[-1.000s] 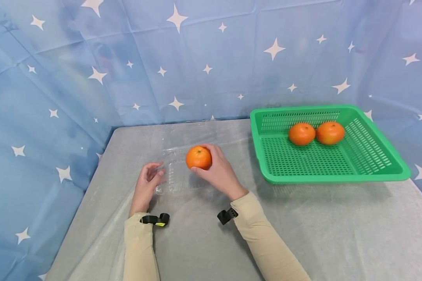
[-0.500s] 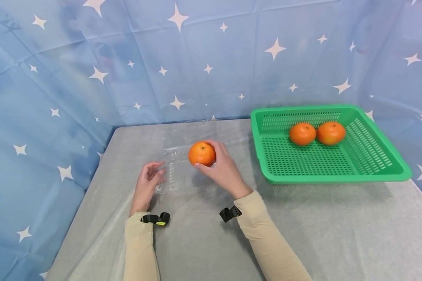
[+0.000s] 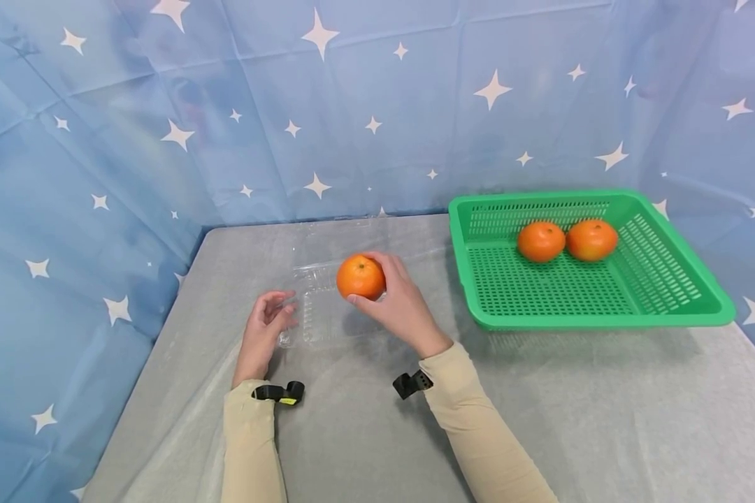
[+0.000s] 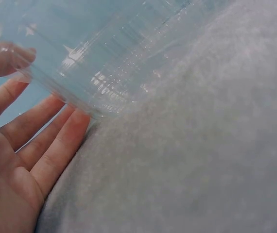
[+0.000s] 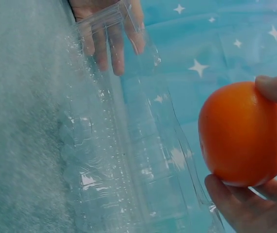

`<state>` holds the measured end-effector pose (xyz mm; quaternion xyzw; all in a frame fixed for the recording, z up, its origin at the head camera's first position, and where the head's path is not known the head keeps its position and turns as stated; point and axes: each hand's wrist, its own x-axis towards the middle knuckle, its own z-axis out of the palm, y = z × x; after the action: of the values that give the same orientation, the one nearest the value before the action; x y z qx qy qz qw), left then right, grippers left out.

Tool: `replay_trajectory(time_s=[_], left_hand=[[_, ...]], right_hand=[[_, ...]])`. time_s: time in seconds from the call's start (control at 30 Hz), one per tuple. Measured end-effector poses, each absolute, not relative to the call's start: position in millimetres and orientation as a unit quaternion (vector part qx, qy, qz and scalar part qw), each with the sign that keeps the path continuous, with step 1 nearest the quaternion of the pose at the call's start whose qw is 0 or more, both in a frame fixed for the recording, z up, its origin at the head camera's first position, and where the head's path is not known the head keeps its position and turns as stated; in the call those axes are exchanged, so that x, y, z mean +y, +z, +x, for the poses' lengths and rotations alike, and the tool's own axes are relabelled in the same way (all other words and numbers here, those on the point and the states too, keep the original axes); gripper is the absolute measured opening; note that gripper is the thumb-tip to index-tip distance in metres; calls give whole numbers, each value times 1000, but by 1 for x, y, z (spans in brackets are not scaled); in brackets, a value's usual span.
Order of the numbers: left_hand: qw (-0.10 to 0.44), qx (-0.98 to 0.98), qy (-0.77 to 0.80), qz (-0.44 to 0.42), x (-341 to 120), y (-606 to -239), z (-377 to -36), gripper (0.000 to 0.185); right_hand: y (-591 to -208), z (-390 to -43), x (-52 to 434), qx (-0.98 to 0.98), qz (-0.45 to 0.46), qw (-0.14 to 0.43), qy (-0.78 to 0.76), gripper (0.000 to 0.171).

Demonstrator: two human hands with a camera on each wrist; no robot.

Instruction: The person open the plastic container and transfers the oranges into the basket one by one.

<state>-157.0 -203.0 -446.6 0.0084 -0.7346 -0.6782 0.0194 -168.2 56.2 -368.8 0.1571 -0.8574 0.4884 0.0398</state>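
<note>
My right hand (image 3: 405, 307) grips an orange mandarin (image 3: 361, 276), thumb on one side and fingers on the other. It holds the fruit over the right part of a clear plastic container (image 3: 327, 318). In the right wrist view the mandarin (image 5: 245, 133) sits beside the container's transparent wall (image 5: 148, 170). My left hand (image 3: 265, 332) is at the container's left end. Its fairly straight fingers (image 4: 63, 145) rest against the outside of the end wall in the left wrist view, while the thumb is up near the rim.
A green plastic basket (image 3: 556, 321) stands at the back right, with two more mandarins (image 3: 541, 242) side by side inside it. The container's clear lid (image 3: 336, 241) lies spread towards the back edge. Grey cloth (image 3: 352, 419) covers the table; a blue star-patterned curtain (image 3: 409, 84) hangs behind.
My right hand has shifted slightly right and away from me with the mandarin, then stayed nearly still for the last half second. The left hand holds its place at the container.
</note>
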Motion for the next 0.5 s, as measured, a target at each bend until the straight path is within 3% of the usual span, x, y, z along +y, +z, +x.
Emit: replay_trajectory(time_s=[0.5], left_hand=[[23, -735, -677, 6, -204, -450, -158, 47]], right_hand=[[-364, -167, 60, -857, 162, 53, 486, 63]])
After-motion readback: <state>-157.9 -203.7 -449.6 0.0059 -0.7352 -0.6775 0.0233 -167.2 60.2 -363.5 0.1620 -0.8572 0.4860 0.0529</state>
